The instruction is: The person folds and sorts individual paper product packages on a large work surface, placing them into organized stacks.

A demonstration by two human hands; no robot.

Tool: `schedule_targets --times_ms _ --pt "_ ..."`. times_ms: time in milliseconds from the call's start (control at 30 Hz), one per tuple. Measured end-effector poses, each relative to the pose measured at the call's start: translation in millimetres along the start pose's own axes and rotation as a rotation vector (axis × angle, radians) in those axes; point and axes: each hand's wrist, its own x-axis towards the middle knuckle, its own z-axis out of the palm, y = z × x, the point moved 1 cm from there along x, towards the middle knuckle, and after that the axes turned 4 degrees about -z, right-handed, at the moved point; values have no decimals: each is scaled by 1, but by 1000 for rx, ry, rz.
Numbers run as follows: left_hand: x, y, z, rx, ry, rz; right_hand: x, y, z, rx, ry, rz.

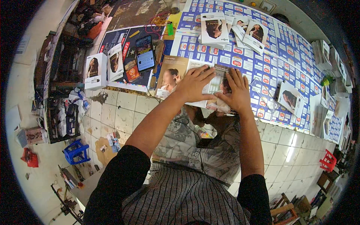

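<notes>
Below the cluttered table (129, 15), tiled floor (275, 146)

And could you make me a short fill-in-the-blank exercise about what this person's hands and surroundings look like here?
1. The left hand and the right hand rest on the unfolded leaflet with palms facing ____.
2. Seen by the person, the phone lies to the ____ of that leaflet.
3. The stool on the floor at the picture's left is coloured ____.
4. The person's sleeves are coloured ____.

Missing words: down; left; blue; black.
</notes>
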Motion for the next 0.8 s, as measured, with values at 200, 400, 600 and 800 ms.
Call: schedule_targets --times_ms 200,400,600,800 --pt "0 0 1 7 -6 3 -1 2 4 -7 12 -5" --pt "1 2 1 5 -6 7 -2 1 1 -2 4 1" --pt "0 -4 3 21 5 24 -11 16 -12 178 184 85" --pt "10 6 -7 38 -111 12 -72 81 -45 -268 304 434"
